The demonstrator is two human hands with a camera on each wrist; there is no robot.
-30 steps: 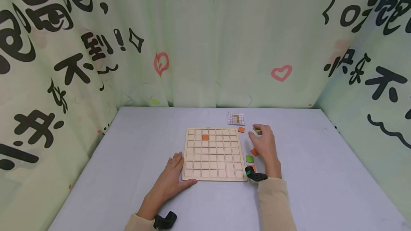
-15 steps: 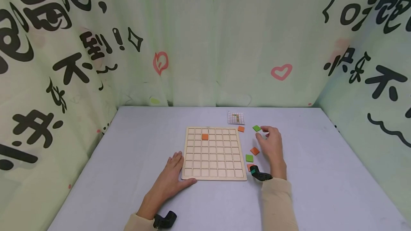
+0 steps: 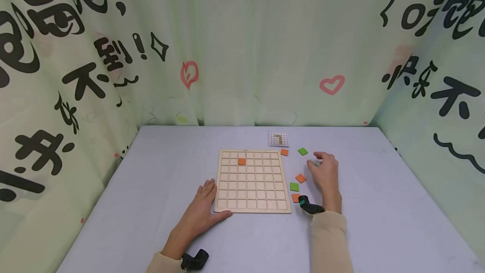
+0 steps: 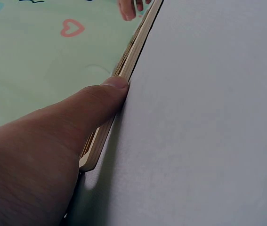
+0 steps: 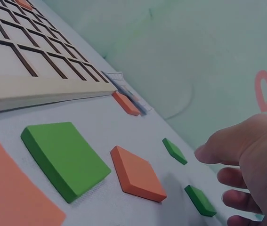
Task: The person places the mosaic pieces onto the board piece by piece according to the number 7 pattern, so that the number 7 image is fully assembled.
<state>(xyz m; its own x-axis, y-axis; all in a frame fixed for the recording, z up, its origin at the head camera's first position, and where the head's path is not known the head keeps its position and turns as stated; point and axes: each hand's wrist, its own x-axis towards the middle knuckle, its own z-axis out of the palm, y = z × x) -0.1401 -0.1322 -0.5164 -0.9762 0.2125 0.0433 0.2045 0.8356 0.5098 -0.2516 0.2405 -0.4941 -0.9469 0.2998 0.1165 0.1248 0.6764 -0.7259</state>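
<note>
My left hand rests at the near left corner of a wooden grid board. Its fingers lie straight along the left side, and the thumb touches the front edge. An orange square tile sits in a cell of the upper rows. Right of the board, my right hand hovers with thumb and fingers apart, holding nothing. Close by its fingertips lies a green tile, mostly covered by the hand in the head view. Another green tile lies just beyond, to the left.
Beside the board's right edge lie a green tile and orange tiles, one midway, one nearer and one at the far corner. A small printed grid card lies behind the board. Curtains surround the table.
My right hand has moved right and slightly nearer, away from the far green tile, which now shows fully. The left hand and board have stayed put.
</note>
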